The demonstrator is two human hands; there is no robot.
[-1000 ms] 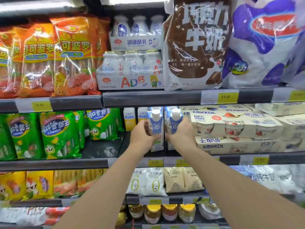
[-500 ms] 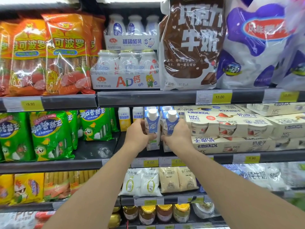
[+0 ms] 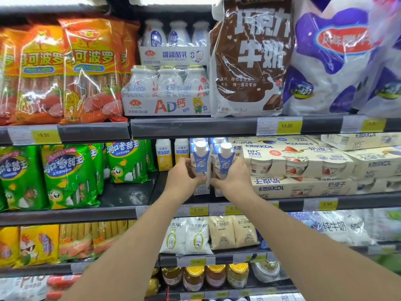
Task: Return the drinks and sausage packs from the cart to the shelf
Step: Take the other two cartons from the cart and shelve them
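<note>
Two cartons (image 3: 200, 164) side by side on middle shelf (image 3: 121, 213) — sausage packs (image 3: 67, 177) left, yogurt boxes (image 3: 297, 161) right

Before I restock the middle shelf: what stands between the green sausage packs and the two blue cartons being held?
In the head view, two yellow-and-white cartons stand there, set back, with bare shelf in front.

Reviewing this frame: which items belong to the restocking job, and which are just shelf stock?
In the job:
left hand on left blue-and-white carton
right hand on right blue-and-white carton
middle shelf

Shelf stock only:
orange sausage packs
green sausage packs
chocolate milk bag
yogurt boxes
</note>
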